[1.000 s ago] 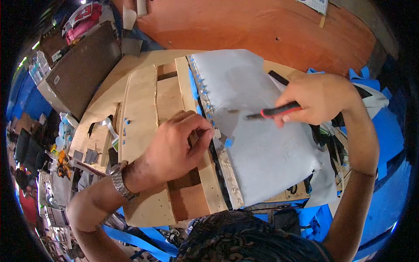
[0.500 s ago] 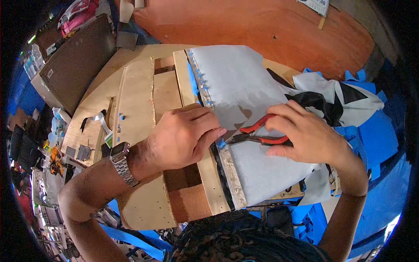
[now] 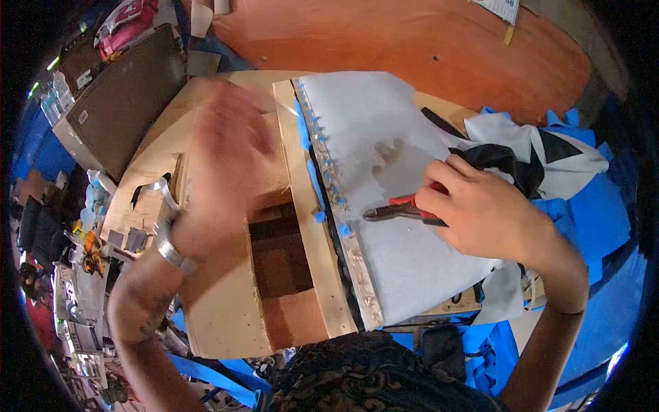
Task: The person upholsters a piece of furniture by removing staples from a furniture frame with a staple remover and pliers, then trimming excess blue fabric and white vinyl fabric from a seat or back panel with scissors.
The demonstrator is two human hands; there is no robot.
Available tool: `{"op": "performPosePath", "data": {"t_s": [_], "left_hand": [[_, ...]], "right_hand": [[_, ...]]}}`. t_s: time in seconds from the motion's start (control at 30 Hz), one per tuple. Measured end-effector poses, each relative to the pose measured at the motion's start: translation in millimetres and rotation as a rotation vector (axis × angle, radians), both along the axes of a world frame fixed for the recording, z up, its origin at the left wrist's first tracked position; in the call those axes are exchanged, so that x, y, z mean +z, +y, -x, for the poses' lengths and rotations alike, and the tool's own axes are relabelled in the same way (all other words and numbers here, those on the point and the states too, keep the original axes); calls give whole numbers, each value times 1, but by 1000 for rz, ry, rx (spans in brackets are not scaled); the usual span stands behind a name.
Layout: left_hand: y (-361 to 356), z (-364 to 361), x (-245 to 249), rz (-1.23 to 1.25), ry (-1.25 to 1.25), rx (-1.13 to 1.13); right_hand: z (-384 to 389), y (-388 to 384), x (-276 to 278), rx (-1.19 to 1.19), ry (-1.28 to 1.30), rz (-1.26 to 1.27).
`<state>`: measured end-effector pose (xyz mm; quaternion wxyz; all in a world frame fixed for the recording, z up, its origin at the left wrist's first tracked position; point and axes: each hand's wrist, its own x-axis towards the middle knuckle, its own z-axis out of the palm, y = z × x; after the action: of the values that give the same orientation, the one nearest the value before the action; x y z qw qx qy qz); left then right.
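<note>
My right hand is wrapped round pliers with red-and-black handles, which look like cutting pliers. Their dark jaws are closed and point left over white fabric. Beside the jaw tip runs a pale strip with several small blue bits of cord or strap sticking up along it. A blue strip shows between this edge and the wooden rail to its left. My left hand, smeared by motion, is above the wooden frame; its fingers cannot be made out.
Blue material and a white-and-black cloth are heaped on the right. A brown box stands at the back left. A silver-and-black strip lies left of the frame. Behind the table is an orange-brown panel.
My left hand has left the blue bits and swung up and left over the wood. The pliers have pulled slightly back from the strip, and their handles have come together.
</note>
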<state>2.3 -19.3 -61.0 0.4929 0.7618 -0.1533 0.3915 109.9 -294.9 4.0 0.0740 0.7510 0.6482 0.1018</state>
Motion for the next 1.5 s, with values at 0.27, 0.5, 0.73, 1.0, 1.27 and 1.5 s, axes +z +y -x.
{"op": "performPosePath", "data": {"t_s": [0.27, 0.5, 0.73, 1.0, 1.27, 1.5], "left_hand": [[2, 2, 7, -420, 154, 396], [-2, 11, 12, -530, 246, 438], [4, 6, 7, -493, 168, 334], [7, 3, 1, -508, 188, 340], [10, 3, 2, -531, 192, 426], [11, 10, -1, -827, 132, 447]], "right_hand": [[14, 15, -5, 18, -321, 69], [44, 34, 4, -131, -339, 262], [-1, 49, 12, 3, 252, 268], [-75, 110, 31, -357, 1024, 803], [19, 28, 26, 107, -66, 75], [-7, 27, -3, -33, -441, -33]]}}
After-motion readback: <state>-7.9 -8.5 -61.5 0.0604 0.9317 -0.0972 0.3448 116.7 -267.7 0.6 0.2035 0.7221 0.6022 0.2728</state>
